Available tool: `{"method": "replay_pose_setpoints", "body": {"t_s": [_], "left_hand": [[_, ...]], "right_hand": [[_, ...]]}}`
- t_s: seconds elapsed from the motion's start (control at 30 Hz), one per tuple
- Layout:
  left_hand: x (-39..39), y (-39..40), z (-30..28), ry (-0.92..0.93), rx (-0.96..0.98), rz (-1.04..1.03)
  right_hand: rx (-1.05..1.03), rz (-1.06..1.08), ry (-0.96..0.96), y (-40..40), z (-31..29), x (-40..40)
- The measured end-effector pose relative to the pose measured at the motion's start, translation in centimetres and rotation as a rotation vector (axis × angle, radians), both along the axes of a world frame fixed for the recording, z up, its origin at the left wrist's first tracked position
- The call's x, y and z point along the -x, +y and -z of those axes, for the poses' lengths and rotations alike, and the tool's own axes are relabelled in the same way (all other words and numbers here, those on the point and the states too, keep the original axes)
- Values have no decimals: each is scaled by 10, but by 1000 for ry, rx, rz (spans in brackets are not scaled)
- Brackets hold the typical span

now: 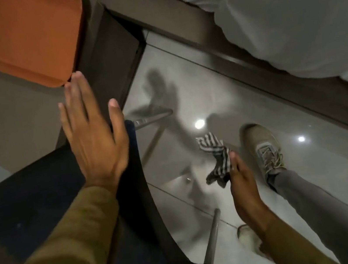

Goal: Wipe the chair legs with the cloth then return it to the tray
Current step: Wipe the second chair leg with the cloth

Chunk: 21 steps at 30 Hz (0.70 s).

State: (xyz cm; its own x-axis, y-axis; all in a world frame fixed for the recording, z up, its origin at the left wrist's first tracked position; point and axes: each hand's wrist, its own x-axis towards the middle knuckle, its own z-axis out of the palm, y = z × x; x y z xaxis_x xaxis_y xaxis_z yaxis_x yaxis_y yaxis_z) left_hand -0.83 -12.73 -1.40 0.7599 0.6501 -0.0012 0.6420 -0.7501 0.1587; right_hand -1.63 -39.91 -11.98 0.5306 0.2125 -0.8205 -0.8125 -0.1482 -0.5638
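My left hand [93, 131] is flat and open, fingers spread, over the top edge of the dark chair back [48, 199], just below the corner of the orange tray [21, 39]. My right hand [244, 187] hangs low over the floor and holds a black-and-white striped cloth [216, 159] that dangles from its fingers. One metal chair leg [212, 238] slants down near my right wrist. Another chair leg [152, 118] shows further up, by the desk's side.
The tray lies on a brown desk [5, 118] at the upper left. A bed with white bedding [288, 20] and a brown frame fills the upper right. My shoe [263, 147] and grey trouser leg stand on the glossy tiled floor [183, 84].
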Motion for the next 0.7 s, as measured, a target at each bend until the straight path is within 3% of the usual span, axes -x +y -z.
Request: {"method": "replay_pose_setpoints", "body": {"t_s": [0.13,0.23,0.43,0.53,0.7], "left_hand": [[-11,20,11,146,126,-34],[-7,18,17,106,178,-104],[-6,21,19,73,205,-118],[-7,19,19,40,180,-122],[-2,21,28,12,152,-99]], "right_hand": [[-44,2,-97,46,-18,-55],[-115,-74,-128,82,-24,-71],[-350,-268,-191,182,-16,-32],[-400,-203,-89,209,4,-17],[-244,-187,-30,221,64,-38]]}}
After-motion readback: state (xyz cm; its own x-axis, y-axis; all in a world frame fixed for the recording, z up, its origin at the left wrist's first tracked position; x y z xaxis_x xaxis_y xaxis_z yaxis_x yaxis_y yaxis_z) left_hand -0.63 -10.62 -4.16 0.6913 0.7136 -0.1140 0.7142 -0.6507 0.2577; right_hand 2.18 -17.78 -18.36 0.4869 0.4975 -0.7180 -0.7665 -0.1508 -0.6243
